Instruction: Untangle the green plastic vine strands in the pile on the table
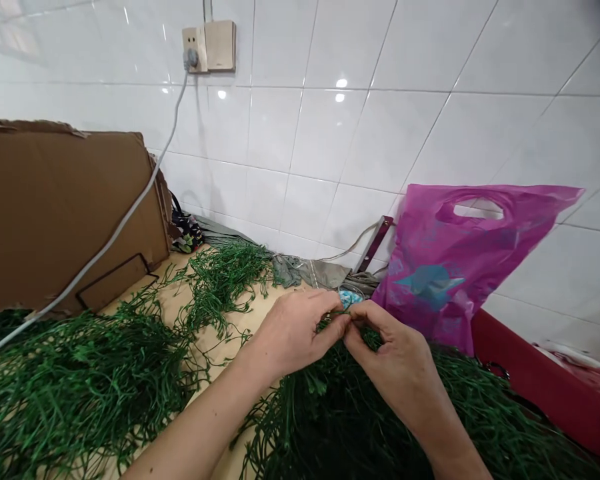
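Note:
My left hand [297,333] and my right hand [397,357] meet fingertip to fingertip near the middle of the view. Both are closed in a pinch on a thin green stem [347,312], most of it hidden by the fingers. Under them spreads a dark heap of green stems [340,420] with small branching tips, which look like plastic. A larger pile of the same stems [90,380] lies to the left. Farther back sits a smaller tangle of stems [227,273] on the tan surface [220,347].
A cardboard box [65,207] stands at left, with a grey cable [125,220] crossing before it up to a wall socket [196,50]. A magenta plastic bag [460,260] leans on the tiled wall at right, beside a red object [540,380]. Grey cloth [325,273] lies along the wall.

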Motion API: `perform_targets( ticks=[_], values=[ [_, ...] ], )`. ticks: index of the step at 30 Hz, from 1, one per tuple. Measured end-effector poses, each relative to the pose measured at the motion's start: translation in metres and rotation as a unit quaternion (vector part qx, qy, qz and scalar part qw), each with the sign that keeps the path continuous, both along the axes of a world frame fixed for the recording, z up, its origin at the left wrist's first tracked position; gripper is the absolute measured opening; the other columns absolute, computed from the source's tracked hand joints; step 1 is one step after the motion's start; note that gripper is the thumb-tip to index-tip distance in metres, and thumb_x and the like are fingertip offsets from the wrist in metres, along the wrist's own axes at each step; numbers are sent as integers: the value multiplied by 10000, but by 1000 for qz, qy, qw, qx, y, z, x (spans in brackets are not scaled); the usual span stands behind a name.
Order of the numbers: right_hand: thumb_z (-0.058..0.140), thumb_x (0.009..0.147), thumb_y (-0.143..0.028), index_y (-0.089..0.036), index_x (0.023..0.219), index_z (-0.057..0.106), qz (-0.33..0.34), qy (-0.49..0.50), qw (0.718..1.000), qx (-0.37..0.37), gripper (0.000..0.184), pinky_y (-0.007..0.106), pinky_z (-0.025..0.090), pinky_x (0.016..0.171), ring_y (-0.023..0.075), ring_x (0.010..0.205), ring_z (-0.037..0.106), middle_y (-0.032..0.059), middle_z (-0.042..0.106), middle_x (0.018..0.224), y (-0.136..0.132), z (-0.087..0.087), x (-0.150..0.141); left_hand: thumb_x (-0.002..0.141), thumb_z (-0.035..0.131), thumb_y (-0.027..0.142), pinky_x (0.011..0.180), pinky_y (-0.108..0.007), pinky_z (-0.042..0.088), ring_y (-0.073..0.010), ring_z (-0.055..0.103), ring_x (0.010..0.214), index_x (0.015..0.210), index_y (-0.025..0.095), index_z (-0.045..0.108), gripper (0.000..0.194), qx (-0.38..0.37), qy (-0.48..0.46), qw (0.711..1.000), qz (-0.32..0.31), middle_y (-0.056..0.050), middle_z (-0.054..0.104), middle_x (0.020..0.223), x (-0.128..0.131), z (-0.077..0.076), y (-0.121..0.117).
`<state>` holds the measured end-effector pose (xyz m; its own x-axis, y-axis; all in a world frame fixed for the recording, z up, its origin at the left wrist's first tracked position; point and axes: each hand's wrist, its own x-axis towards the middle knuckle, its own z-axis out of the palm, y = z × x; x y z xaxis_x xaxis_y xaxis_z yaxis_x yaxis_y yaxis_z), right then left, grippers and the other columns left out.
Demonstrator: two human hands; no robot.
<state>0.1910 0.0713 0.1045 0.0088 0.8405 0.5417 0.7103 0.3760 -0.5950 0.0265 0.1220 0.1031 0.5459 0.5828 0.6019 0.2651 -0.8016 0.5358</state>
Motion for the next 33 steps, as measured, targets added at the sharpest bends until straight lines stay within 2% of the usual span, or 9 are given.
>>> perform_targets(
  ticks=[5, 7, 11, 14, 16, 20, 24, 28, 33],
  values=[
    [566, 824, -255, -216, 735, 569, 83, 147, 984, -56, 97, 206, 401, 530, 105, 551, 466, -56, 489, 613, -6, 4, -7, 892, 488, 159, 577, -264, 251, -110, 324, 577, 645, 206, 291, 319, -16, -89, 996, -23, 57, 315, 608, 7, -4, -10],
    [572, 828, -272, -220, 744, 556, 134, 229, 960, -94, 100, 211, 415, 535, 106, 534, 465, -56, 509, 603, -8, 6, -8, 922, 474, 221, 567, -255, 280, -106, 363, 566, 627, 203, 356, 318, -113, -140, 983, -48, 52, 379, 588, 11, -5, -15],
    [551, 825, -286, -225, 750, 535, 197, 312, 914, -167, 98, 239, 446, 564, 115, 503, 519, -45, 573, 586, -5, 4, -11, 921, 482, 335, 565, -241, 350, -98, 420, 542, 663, 204, 429, 294, -337, -230, 907, -105, 48, 461, 585, 10, -10, -25],
    [530, 785, -248, -229, 743, 506, 219, 274, 914, -205, 53, 247, 429, 570, 125, 526, 548, -41, 581, 597, -3, -3, -16, 882, 510, 352, 564, -241, 343, -99, 402, 538, 680, 208, 427, 262, -402, -261, 872, -98, 60, 426, 578, 2, -23, -32],
    [544, 760, -206, -226, 726, 501, 219, 203, 934, -197, 59, 241, 401, 579, 118, 555, 521, -50, 538, 603, -6, -6, -23, 864, 517, 341, 575, -245, 336, -108, 384, 559, 666, 209, 415, 260, -418, -278, 863, -62, 61, 399, 581, -5, -34, -39],
    [553, 751, -151, -221, 673, 472, 160, 70, 977, -124, 132, 225, 312, 533, 92, 547, 395, -71, 418, 589, -15, -6, -40, 881, 517, 323, 597, -264, 311, -125, 337, 615, 645, 206, 405, 286, -387, -265, 883, 23, 46, 364, 625, -17, -47, -52],
    [549, 788, -204, -218, 715, 544, 129, 162, 965, -158, 75, 225, 401, 552, 117, 574, 544, -51, 535, 593, -9, -1, -29, 956, 504, 361, 623, -289, 325, -146, 357, 645, 647, 211, 400, 359, -295, -259, 919, 32, 27, 370, 648, -27, -49, -66],
    [570, 816, -278, -229, 737, 543, 2, 289, 954, -74, 97, 294, 517, 674, 178, 676, 698, 14, 703, 713, 4, 5, 18, 995, 494, 461, 660, -300, 367, -163, 398, 687, 707, 216, 440, 382, -299, -280, 912, -8, 11, 412, 692, -39, -55, -73],
    [622, 799, -341, -252, 836, 720, 34, -34, 988, -149, 137, 365, 522, 662, 256, 741, 706, 53, 761, 792, -5, 4, 36, 992, 474, 522, 696, -281, 394, -151, 427, 686, 725, 209, 470, 412, -401, -258, 878, 51, 19, 437, 696, -40, -61, -56]
  ],
)
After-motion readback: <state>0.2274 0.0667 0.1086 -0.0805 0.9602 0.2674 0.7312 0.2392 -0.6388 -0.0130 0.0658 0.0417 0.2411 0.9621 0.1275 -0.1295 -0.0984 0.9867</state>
